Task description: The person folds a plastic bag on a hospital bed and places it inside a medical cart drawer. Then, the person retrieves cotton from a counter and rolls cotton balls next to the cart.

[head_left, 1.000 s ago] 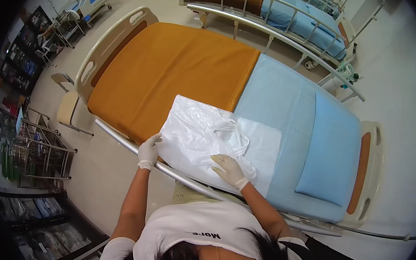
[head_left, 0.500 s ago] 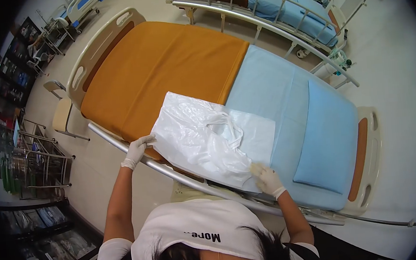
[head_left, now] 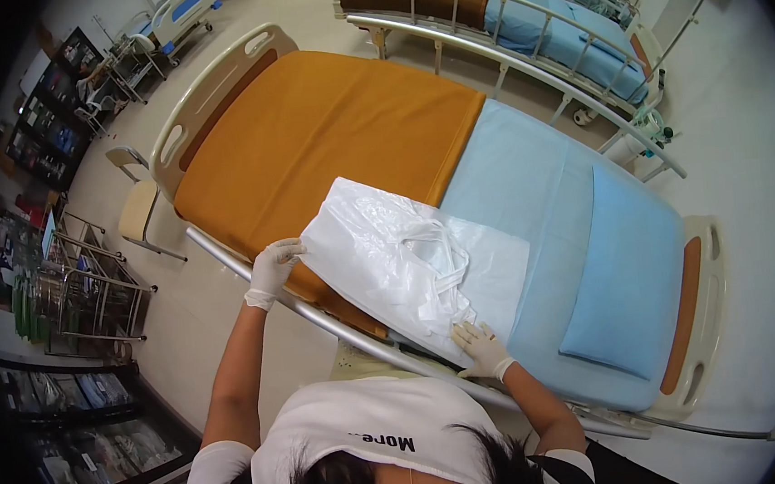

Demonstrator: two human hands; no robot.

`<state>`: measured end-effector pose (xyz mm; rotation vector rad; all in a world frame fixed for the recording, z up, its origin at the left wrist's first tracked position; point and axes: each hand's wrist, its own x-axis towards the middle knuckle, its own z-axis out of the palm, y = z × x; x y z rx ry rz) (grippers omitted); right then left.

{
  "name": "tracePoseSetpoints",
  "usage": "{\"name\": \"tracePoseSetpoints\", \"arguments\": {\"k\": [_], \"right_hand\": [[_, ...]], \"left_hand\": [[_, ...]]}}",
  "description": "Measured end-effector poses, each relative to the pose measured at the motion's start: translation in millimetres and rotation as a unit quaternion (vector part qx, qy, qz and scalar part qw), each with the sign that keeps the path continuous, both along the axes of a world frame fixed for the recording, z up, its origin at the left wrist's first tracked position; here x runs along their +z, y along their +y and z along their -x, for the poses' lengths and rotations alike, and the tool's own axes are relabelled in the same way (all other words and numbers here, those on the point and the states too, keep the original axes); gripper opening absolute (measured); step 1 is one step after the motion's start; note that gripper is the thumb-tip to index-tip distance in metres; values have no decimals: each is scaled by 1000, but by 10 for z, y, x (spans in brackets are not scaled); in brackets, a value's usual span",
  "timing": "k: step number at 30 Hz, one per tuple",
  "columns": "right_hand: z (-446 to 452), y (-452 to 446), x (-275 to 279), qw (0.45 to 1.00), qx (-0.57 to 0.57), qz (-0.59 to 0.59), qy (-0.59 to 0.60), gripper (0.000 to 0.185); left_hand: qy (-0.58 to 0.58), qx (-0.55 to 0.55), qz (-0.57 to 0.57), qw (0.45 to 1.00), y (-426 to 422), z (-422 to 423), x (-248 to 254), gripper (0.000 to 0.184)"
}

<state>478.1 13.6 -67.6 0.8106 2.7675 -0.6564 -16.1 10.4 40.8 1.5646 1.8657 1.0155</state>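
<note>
A glossy white plastic apron [head_left: 369, 243] with loose straps [head_left: 448, 260] lies across the bed, partly over the orange blanket [head_left: 324, 129] and partly over the light blue sheet [head_left: 508, 160]. My gloved left hand [head_left: 273, 267] pinches the apron's left corner between thumb and fingers at the near bed edge. Fingers apart, my gloved right hand [head_left: 483, 351] rests flat on the apron's near right end, beside the crumpled part. A smooth white sheet-like piece [head_left: 498, 256] shows to the right of the straps; whether it belongs to the apron I cannot tell.
A metal side rail [head_left: 321, 320] runs along the bed's near side. A blue pillow [head_left: 622, 274] lies at the right end. To the left stand a chair [head_left: 137, 207], a metal trolley [head_left: 100, 292] and dark shelves [head_left: 84, 430]. Another bed [head_left: 525, 22] stands beyond the far rail.
The right hand has shifted slightly left, its fingers spreading flat near the apron's crumpled end. The left hand still grips the corner. The whole view has shifted a little.
</note>
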Motion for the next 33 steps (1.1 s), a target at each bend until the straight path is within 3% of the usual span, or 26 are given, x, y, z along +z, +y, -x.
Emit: {"name": "tracePoseSetpoints", "arguments": {"k": [3, 4, 9, 14, 18, 20, 23, 26, 28, 33], "right_hand": [[20, 34, -5, 1000, -3, -6, -1, 85], [22, 25, -26, 1000, -1, -7, 0, 85], [-80, 64, -262, 1000, 10, -13, 10, 75], [-180, 118, -356, 996, 35, -50, 70, 53], [-196, 360, 23, 976, -87, 187, 67, 34], [-204, 497, 156, 939, -149, 303, 67, 34], [-248, 722, 155, 886, -249, 378, 98, 35], [-201, 1016, 229, 885, -277, 362, 94, 34], [-159, 1179, 250, 925, -268, 261, 72, 35], [-107, 1420, -141, 914, -359, 191, 11, 36]], "left_hand": [[203, 0, -89, 975, 74, -84, 160, 27], [204, 1, -91, 975, 76, -78, 158, 27], [102, 25, -94, 990, 103, -79, -2, 29], [-9, 62, 13, 998, 84, 9, -80, 24], [-47, 76, 82, 993, 79, 123, -56, 16], [-46, 83, 87, 992, 109, 153, -93, 16], [-37, 121, 89, 988, 169, 184, -147, 19], [-26, 131, 117, 984, 284, 169, -224, 21], [-13, 142, 143, 980, 403, 170, -306, 24], [-1, 136, 163, 977, 710, 283, -804, 30]]}}
